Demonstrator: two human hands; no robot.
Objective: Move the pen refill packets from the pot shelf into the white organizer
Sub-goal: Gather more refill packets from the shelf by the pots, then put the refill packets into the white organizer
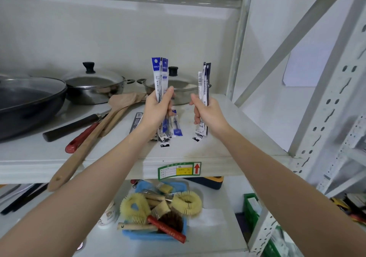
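Left hand [158,108] and right hand [206,111] each grip upright packets [160,74] at frame centre; more packets [175,126] lie on the shelf [227,138] just below the left hand.

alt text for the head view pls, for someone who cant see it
Both hands hold bundles of pen refill packets upright above a grey shelf: the left hand grips a blue and white bundle, the right hand another bundle. One packet lies on the shelf beside pots, a wok and wooden spatulas.
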